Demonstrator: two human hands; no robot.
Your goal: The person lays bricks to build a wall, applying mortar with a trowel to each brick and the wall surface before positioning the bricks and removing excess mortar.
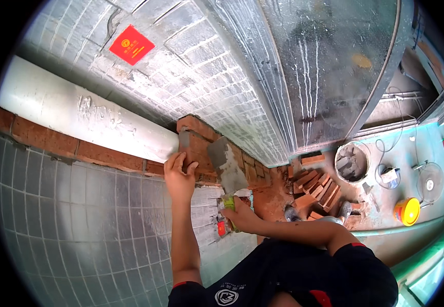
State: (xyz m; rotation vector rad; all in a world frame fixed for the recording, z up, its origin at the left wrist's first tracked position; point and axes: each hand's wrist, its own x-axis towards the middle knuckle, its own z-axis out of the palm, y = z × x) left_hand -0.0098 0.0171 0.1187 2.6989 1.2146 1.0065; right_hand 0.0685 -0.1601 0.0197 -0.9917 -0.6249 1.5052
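A red brick (195,148) is held against the top of the brick wall (104,153), just beside the white pipe (78,115), by the left hand (179,176), its grip curled around the brick's near edge. A trowel (227,163), apparently smeared with mortar, is clasped in the right hand (240,212), blade laid on the brick.

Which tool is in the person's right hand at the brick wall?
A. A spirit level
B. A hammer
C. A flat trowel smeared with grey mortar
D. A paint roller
C: the right hand grips a trowel whose flat blade, grey with mortar, lies against the brick.
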